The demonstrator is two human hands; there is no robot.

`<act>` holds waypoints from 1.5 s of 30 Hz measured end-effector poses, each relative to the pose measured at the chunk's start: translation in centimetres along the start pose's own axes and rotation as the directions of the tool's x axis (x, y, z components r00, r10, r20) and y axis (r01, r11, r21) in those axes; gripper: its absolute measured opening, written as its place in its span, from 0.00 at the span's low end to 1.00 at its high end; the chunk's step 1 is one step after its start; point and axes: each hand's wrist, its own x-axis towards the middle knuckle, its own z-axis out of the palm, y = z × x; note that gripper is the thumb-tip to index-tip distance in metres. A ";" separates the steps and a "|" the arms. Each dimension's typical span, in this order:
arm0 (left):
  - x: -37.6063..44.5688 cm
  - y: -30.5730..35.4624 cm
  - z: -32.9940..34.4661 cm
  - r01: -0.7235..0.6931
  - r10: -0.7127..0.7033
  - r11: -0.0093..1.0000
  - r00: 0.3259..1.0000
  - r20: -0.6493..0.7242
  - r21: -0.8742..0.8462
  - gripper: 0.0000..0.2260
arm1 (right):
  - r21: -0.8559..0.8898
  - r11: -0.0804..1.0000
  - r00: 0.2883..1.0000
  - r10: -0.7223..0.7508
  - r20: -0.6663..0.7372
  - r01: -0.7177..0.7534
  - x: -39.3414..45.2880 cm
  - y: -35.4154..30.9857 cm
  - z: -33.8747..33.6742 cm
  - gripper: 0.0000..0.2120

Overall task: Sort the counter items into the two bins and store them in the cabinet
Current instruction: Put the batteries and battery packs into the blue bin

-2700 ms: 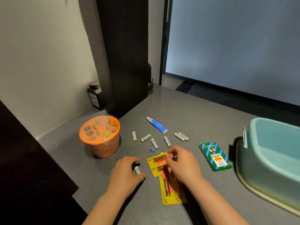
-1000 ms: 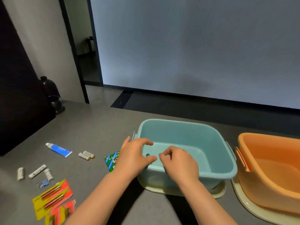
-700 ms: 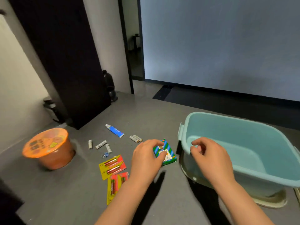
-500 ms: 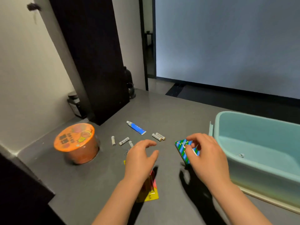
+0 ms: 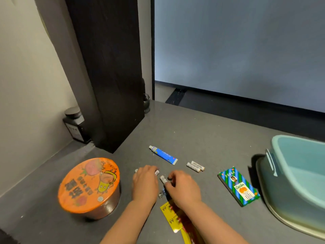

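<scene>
My left hand lies over loose white batteries on the grey counter, fingers curled down on them; one battery end pokes out at the fingertips. Right beside it, my right hand pinches another white battery between thumb and fingers. Two more white batteries lie side by side to the right. The light blue bin stands at the right edge, only partly in view.
A blue tube lies behind my hands and a green box sits near the bin. An orange-lidded noodle cup stands left. Yellow AA battery packs and a small clip lie under my wrists. A dark panel rises behind.
My view swung from the blue bin back to the left side of the counter. Both hands left the bin, passed the green box, and came down on the loose white batteries.
</scene>
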 end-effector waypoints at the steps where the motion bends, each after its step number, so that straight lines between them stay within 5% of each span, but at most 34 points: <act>1: 0.4 -0.3 0.4 -0.011 0.011 1.000 1.000 -0.005 0.025 0.13 | -0.017 1.000 1.000 0.005 0.006 -0.005 0.4 -0.2 0.5 0.10; 7: 1.4 -1.2 1.1 -0.020 0.020 0.998 1.000 -0.005 0.058 0.11 | -0.097 0.995 1.000 -0.020 -0.014 0.019 2.0 -0.4 1.3 0.08; 12: 0.8 1.0 0.1 -0.056 0.053 0.995 0.998 -0.036 -0.080 0.10 | -0.034 0.999 0.989 -0.006 -0.149 0.001 1.2 1.4 -2.1 0.09; 18: -1.2 10.4 -2.1 -0.272 0.240 0.911 0.961 -0.136 -0.310 0.10 | 0.120 0.993 0.929 0.038 -0.368 0.007 -3.0 6.1 -10.5 0.06; 25: -5.4 25.0 -1.3 -0.507 0.466 0.711 0.859 -0.213 -0.487 0.10 | 0.122 0.990 0.772 0.129 -0.622 -0.066 -9.4 14.9 -20.7 0.03; 29: -6.7 31.9 1.4 -0.523 0.519 0.683 0.839 -0.165 -0.510 0.11 | 0.092 0.978 0.760 0.204 -0.617 -0.187 -10.6 20.5 -24.2 0.05; 34: -5.9 34.5 5.0 -0.502 0.517 0.827 0.856 -0.011 -0.254 0.12 | 0.061 0.963 0.829 0.258 -0.495 -0.263 -9.3 23.9 -25.4 0.07; 40: -6.7 33.8 4.8 -0.510 0.521 0.819 0.853 -0.034 -0.261 0.15 | 0.059 0.958 0.850 0.277 -0.448 -0.281 -8.4 24.0 -24.3 0.05; 45: -6.9 29.2 2.0 -0.433 0.407 0.839 0.901 -0.150 -0.329 0.13 | 0.098 0.988 0.825 0.155 -0.544 -0.121 -8.8 20.4 -23.8 0.04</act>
